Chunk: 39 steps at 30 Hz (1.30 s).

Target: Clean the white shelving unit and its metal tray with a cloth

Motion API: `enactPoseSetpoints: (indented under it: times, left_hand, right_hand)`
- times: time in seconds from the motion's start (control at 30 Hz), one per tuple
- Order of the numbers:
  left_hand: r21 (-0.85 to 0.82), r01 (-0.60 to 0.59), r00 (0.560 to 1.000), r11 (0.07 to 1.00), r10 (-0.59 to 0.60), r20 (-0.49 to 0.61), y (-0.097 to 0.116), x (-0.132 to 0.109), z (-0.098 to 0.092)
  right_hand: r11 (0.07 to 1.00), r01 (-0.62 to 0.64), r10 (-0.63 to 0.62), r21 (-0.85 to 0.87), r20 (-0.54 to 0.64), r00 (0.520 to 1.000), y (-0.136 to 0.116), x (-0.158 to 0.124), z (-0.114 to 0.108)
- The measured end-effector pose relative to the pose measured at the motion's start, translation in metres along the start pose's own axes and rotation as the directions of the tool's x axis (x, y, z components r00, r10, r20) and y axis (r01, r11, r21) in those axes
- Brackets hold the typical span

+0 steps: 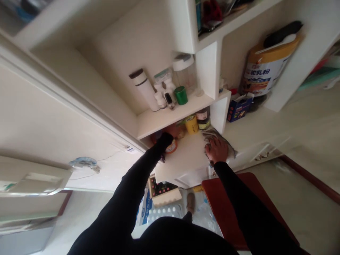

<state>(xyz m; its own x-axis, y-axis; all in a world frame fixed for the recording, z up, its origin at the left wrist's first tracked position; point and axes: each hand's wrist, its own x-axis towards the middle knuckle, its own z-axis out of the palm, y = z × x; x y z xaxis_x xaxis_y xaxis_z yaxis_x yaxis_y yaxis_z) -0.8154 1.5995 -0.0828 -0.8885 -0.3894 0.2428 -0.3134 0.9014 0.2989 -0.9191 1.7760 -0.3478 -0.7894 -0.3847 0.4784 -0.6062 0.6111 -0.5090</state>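
My right hand (217, 149) is pressed down on a crumpled grey-brown cloth (230, 146) on the white counter (186, 159), its fingers bent into the fabric. Under the low shelf, my left hand (176, 131) reaches into shade at the back of the counter; the dark sleeve and blur hide its fingers. Below that wrist sits a round container with an orange rim (171, 146). To the right of my left hand stand a yellow tub (191, 124) and a dark jar with a yellow-green label (204, 122).
Above, the shelf (159, 122) holds a white thermos (145, 88), small white bottles, a green tin (181, 95) and a clear jar (186, 72). A large yellow-lidded can (261, 72) and a blue box (239, 108) stand right. Below are a red seat (247, 209) and a bottle crate (166, 196).
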Motion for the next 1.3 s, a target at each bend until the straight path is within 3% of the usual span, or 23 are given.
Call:
enactPoseSetpoints:
  times: [0.1,0.2,0.27,0.37,0.43,0.5,0.67,0.8,1.07,1.3]
  left_hand:
    - [0.013,-0.023,0.999,1.0,0.023,-0.047,0.002,-0.033,0.004]
    - [-0.034,-0.179,0.978,0.983,0.174,-0.117,0.009,-0.06,-0.005]
    - [-0.066,-0.199,0.947,0.978,0.175,-0.269,0.014,-0.06,-0.023]
    - [-0.139,-0.046,0.879,0.989,-0.026,-0.475,0.02,-0.032,-0.058]
    - [-0.164,0.066,0.875,0.984,-0.136,-0.464,0.022,-0.009,-0.078]
    - [-0.14,0.141,0.903,0.98,-0.185,-0.388,0.023,0.008,-0.089]
    - [-0.015,0.209,0.933,0.978,-0.204,-0.295,0.031,0.021,-0.089]
    - [0.028,0.229,0.94,0.973,-0.213,-0.267,0.034,0.019,-0.087]
    - [0.054,0.15,0.946,0.987,-0.128,-0.299,0.028,-0.002,-0.093]
    - [0.037,0.192,0.91,0.981,-0.164,-0.38,0.004,-0.017,-0.104]
  right_hand:
    - [1.0,0.027,-0.027,-0.003,-0.055,0.998,0.004,-0.001,0.005]
    - [0.999,0.052,-0.053,-0.011,-0.081,0.995,0.008,-0.001,0.009]
    - [0.998,0.064,-0.065,-0.016,-0.096,0.993,0.011,-0.001,0.012]
    - [0.997,0.074,-0.076,-0.024,-0.116,0.99,0.014,-0.001,0.016]
    - [0.996,0.083,-0.086,-0.03,-0.122,0.989,0.017,-0.001,0.018]
    - [0.994,0.096,-0.101,-0.043,-0.127,0.987,0.018,-0.001,0.02]
    - [0.991,0.106,-0.119,-0.08,-0.175,0.977,0.02,-0.001,0.025]
    - [0.985,0.139,-0.156,-0.104,-0.183,0.971,0.022,0.0,0.027]
    - [0.987,0.142,-0.155,-0.078,-0.186,0.97,0.015,0.001,0.022]
    - [0.983,0.103,-0.122,-0.15,-0.126,0.985,0.013,0.001,0.023]
